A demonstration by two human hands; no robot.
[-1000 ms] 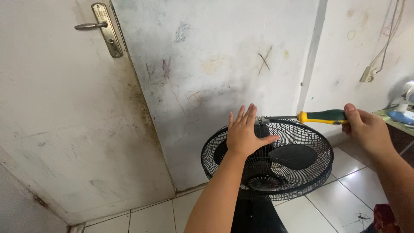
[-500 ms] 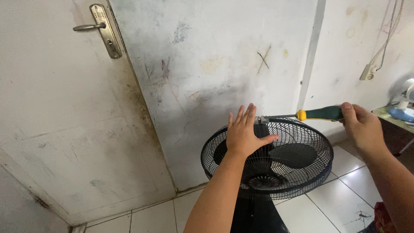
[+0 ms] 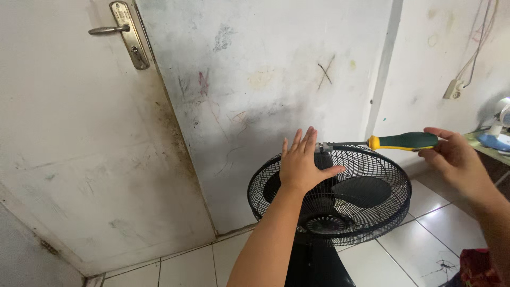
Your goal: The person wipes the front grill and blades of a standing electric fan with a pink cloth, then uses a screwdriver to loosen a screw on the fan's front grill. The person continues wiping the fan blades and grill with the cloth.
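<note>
Fingers, left hand [image 3: 300, 166]: were spread flat and apart, with the palm pressed on the top front of the fan guard [image 3: 372, 210] and nothing gripped.
Fingers, right hand [image 3: 456, 158]: were loosely curled about the rear end of the screwdriver handle, with the thumb on top and the fingertips only partly closed, a light hold rather than a tight clamp.
Screwdriver [image 3: 404, 141]: had a green handle with a yellow collar and lay nearly level, with its metal shaft pointing leftward to the guard's upper rim.
Screwdriver tip: met a small metal clip [image 3: 320, 147] at the top of the guard, just beside the left fingertips.
Fan guard: was a round black wire cage, tilted so its face looked upward, with dark blades [image 3: 361, 192] visible through the wires.
Fan stand [image 3: 313, 266]: was a dark column under the guard, at the lower edge of the view.
Floor [image 3: 419, 244]: was laid with white tiles with dark joints.
Wall [image 3: 255, 79]: was white and stained, with scribbles, and stood directly behind the fan.
Door [image 3: 79, 159]: stood on the left, with a metal lever handle [image 3: 114, 29] near the top.
Socket and cables [image 3: 454, 87]: hung on the wall at far right, well apart from the hands.
</note>
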